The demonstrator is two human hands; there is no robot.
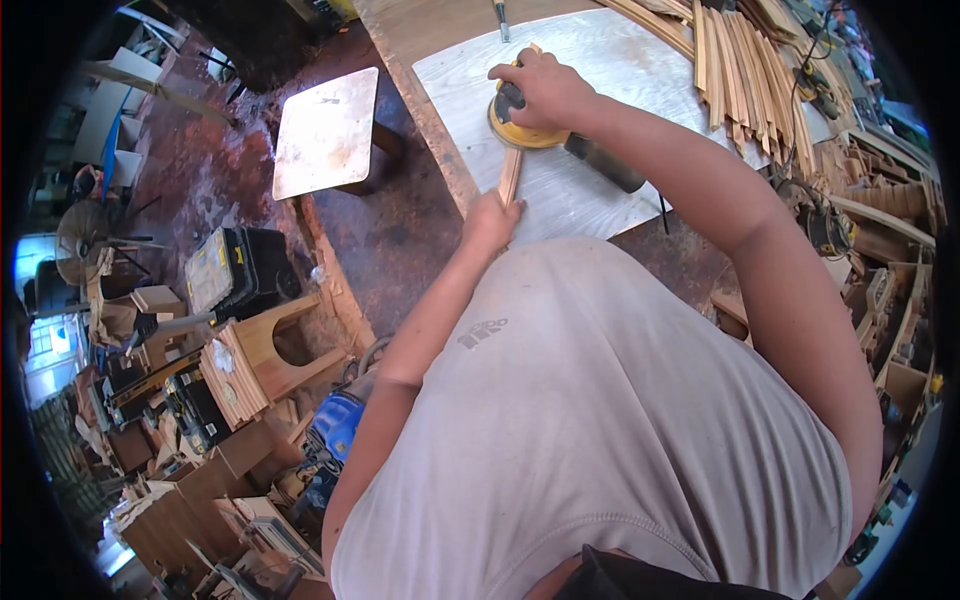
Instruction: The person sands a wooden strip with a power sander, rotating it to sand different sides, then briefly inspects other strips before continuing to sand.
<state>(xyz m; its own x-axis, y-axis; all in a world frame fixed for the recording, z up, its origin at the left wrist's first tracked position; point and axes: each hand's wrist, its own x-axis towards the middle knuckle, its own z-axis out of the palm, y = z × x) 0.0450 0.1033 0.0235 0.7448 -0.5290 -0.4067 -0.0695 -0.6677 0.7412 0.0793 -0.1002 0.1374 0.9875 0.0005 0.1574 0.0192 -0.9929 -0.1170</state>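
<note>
My right hand (548,90) grips the top of a yellow and black orbital sander (522,132), its dark dust canister (606,165) sticking out toward my forearm. Under the sander runs a narrow wooden strip (510,178), whose near end is held in my closed left hand (490,222). The sander's pad hides the middle of the strip, and a bit of wood shows beyond my right hand. Both lie over a pale, dusty board (640,100) on the workbench.
A brush (502,20) lies at the board's far edge. Many thin wooden strips (750,75) are piled at the right. Left of the bench stand a square-topped stool (327,132), a black toolbox (245,270) and a wooden piece with a round cutout (270,350). A fan (85,240) stands farther left.
</note>
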